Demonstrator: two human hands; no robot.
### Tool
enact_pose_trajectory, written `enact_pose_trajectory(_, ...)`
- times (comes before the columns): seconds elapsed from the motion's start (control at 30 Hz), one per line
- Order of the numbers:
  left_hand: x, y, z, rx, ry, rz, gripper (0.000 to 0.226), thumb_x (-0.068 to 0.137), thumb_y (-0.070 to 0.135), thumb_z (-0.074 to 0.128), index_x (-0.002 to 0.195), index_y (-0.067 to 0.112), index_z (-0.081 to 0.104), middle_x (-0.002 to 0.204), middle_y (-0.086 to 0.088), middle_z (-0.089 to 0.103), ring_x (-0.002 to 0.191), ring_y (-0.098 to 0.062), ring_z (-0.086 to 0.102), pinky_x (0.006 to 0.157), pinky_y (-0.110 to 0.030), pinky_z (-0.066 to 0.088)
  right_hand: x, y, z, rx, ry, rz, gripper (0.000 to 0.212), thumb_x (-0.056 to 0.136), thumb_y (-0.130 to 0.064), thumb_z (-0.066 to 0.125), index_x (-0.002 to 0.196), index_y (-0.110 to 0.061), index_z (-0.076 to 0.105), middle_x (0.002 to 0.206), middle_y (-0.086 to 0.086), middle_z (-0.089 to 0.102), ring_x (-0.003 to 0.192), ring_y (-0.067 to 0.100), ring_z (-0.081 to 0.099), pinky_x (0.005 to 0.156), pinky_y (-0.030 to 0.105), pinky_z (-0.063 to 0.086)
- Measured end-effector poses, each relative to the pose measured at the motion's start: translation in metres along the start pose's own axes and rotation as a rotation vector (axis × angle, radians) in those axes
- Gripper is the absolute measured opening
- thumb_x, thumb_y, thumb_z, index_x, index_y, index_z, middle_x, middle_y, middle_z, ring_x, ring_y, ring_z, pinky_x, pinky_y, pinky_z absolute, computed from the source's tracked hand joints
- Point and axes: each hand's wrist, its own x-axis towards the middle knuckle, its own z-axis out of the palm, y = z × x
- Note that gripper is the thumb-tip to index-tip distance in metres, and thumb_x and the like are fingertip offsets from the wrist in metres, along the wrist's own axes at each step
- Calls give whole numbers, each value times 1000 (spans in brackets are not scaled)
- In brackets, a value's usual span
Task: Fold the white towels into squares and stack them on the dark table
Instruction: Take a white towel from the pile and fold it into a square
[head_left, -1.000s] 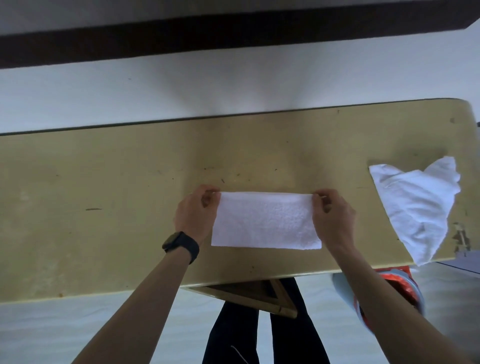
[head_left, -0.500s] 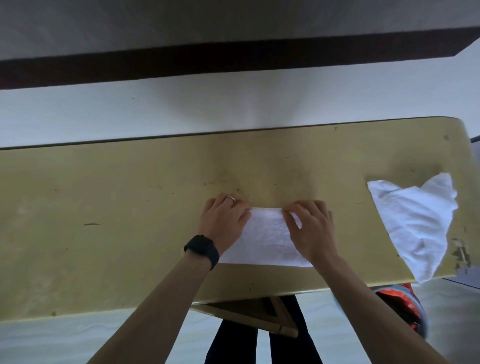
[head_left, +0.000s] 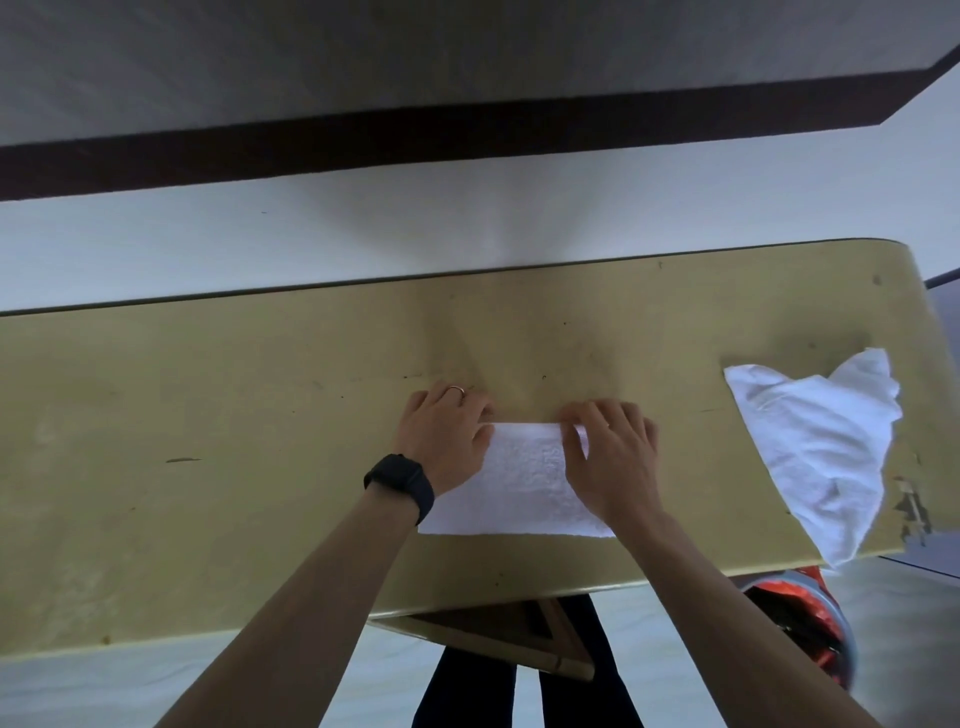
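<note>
A white towel (head_left: 524, 483), folded to a flat rectangle, lies on the yellowish table (head_left: 208, 415) near its front edge. Both my hands lie on top of it, close together along its far edge. My left hand (head_left: 447, 436), with a ring and a black watch on the wrist, covers the towel's left part. My right hand (head_left: 610, 457) presses the right part with fingers spread, and a bit of towel shows between thumb and forefinger. A second white towel (head_left: 821, 441) lies crumpled at the table's right end, one corner hanging over the front edge.
The table's rounded right end (head_left: 904, 291) is near the crumpled towel. A red and grey container (head_left: 800, 618) stands on the floor below that corner. My legs (head_left: 519, 691) and a wooden frame (head_left: 498, 634) are under the front edge. A dark band (head_left: 363, 140) runs along the wall base.
My hands left the towel's two far corners and slid inward over it until they lie close together. The view also tilted, so the table sits lower in the frame.
</note>
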Motion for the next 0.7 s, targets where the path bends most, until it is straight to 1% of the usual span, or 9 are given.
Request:
enact_pose_trajectory(0.1,-20,-7,8,54,124,22,35,95,32,48,127,22,57,125,-1,63,116,-24,55,98,-38,43,-27,-3,-6,65,104,79,28,92,-29,52,116,-19,64,122,0,61,114,24,49,93,38,37)
enact_pose_trajectory(0.2,-43,-16,25,71,178,123,40,96,33,41,130,18,56,137,-6,56,126,-27,51,105,-44,42,-64,-17,4,66,48,150,44,95,-32,50,133,-13,53,144,7,50,133,28,43,104,44,34)
enact_pose_trajectory(0.27,-53,-22,39,92,157,152,42,98,34,39,133,21,56,144,-7,51,133,-28,46,109,-49,38,-79,-27,15,73,-56,234,55,99,-39,40,148,-15,36,159,5,31,149,23,24,117,49,21)
enact_pose_trajectory(0.33,-58,-27,47,109,142,118,42,99,35,36,135,24,56,147,-6,49,135,-28,45,110,-51,36,-79,-28,24,97,-92,266,58,100,-42,34,152,-17,27,165,1,18,153,16,8,122,52,9)
enact_pose_trajectory(0.4,-61,-25,49,120,144,60,42,98,35,37,133,27,57,143,-5,51,129,-28,48,107,-47,35,-65,-21,29,99,-95,220,56,100,-44,31,149,-17,30,165,-2,16,153,11,4,122,52,1)
enact_pose_trajectory(0.47,-68,-18,47,130,158,-8,41,96,36,39,131,30,57,135,-3,55,117,-27,53,99,-42,37,-43,-14,29,95,-110,131,53,101,-47,28,145,-19,36,165,-5,18,153,8,5,122,53,-2)
enact_pose_trajectory(0.57,-82,-2,40,123,117,-107,38,94,44,40,127,34,56,116,-1,63,98,-25,58,87,-39,44,0,-6,22,36,-112,-54,43,100,-46,32,130,-25,54,162,-3,28,152,17,15,119,62,7)
enact_pose_trajectory(0.63,-90,8,40,106,102,-140,37,93,49,43,121,32,59,101,0,68,92,-26,60,83,-38,46,25,-9,17,-52,-92,-156,35,96,-44,40,121,-36,61,160,-1,30,151,25,16,117,62,10)
enact_pose_trajectory(0.7,-95,16,43,65,102,-137,39,92,51,46,119,29,62,95,3,71,92,-24,62,81,-36,47,41,-17,13,-118,-92,-251,34,93,-42,43,120,-43,64,160,0,31,151,28,15,118,60,9)
